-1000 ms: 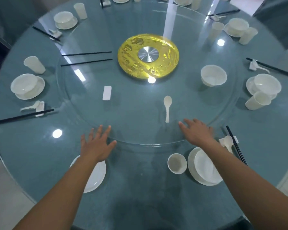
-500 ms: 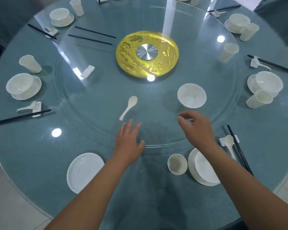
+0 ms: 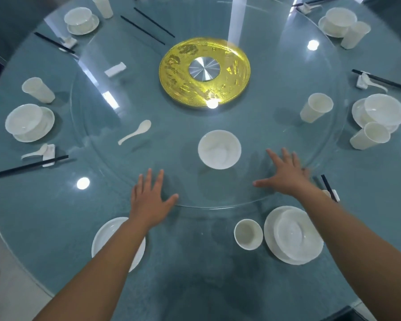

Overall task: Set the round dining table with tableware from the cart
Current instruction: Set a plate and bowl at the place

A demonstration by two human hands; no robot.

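Note:
Both my hands lie flat with spread fingers on the near rim of the glass turntable [image 3: 218,205]. My left hand [image 3: 148,198] is near the front middle, my right hand [image 3: 285,174] further right. Between them on the turntable stands a white bowl [image 3: 219,149]. Also on the turntable are a white spoon [image 3: 136,133], a white cup [image 3: 315,107], a chopstick rest [image 3: 115,69] and two black chopsticks [image 3: 148,26]. In front of me a bare white plate [image 3: 109,239] lies partly under my left forearm. A cup [image 3: 248,234] and a bowl on a plate [image 3: 294,235] stand at the right.
A gold disc with a metal hub [image 3: 204,70] marks the turntable's centre. Place settings of bowl, plate, cup, spoon and chopsticks ring the blue round table [image 3: 44,216], such as at the left [image 3: 29,122] and right [image 3: 380,113]. Chopsticks on a rest [image 3: 329,187] lie by my right wrist.
The turntable has turned clockwise: bowl, spoon, cup, rest and chopsticks have all swung leftward round the centre. My hands stay on its near rim, the right one spread flat again.

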